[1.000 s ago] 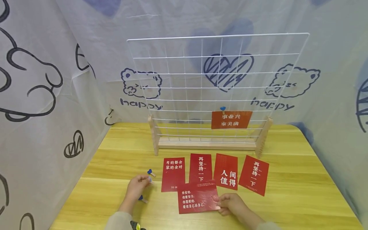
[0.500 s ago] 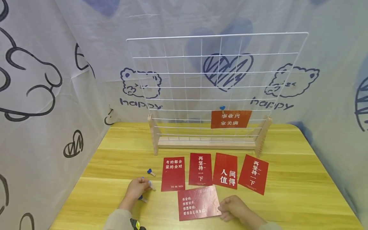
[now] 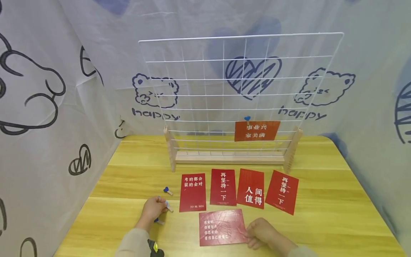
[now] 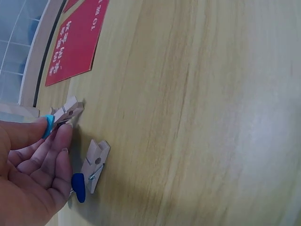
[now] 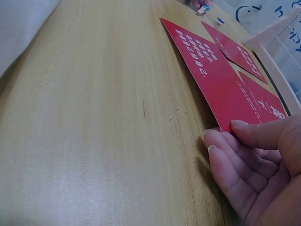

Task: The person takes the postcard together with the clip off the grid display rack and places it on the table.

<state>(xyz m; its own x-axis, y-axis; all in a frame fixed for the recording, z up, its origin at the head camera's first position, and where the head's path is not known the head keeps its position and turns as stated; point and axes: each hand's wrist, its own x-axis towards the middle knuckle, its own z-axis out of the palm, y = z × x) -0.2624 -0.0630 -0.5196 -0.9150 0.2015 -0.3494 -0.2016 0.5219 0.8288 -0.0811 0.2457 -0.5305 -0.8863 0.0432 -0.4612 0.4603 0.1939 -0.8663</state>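
Note:
My left hand (image 3: 152, 210) pinches a small wooden clothespin (image 4: 68, 110) with a light-blue heart between thumb and fingers. Close beside that hand lies another clothespin (image 4: 95, 160) with a dark-blue heart, and a third dark-blue heart clothespin (image 3: 168, 191) rests farther back on the table. With thumb and fingertips, my right hand (image 3: 261, 232) grips the right corner of a red card (image 3: 222, 227) printed with white lines of writing. In the right wrist view the card's edge stands slightly off the wood.
Several red cards (image 3: 192, 192) lie in a row behind the held one. Behind them stands a white wire grid rack (image 3: 223, 78) in a wooden base (image 3: 229, 159), with an orange-red card (image 3: 256, 131) clipped on by a blue heart clothespin (image 3: 247, 118). Patterned cloth (image 3: 106, 32) hangs around the table.
My right hand has drawn the red card slightly toward me and lowered it, uncovering the cards behind. My left hand has lifted its clothespin slightly, its wooden end now showing more.

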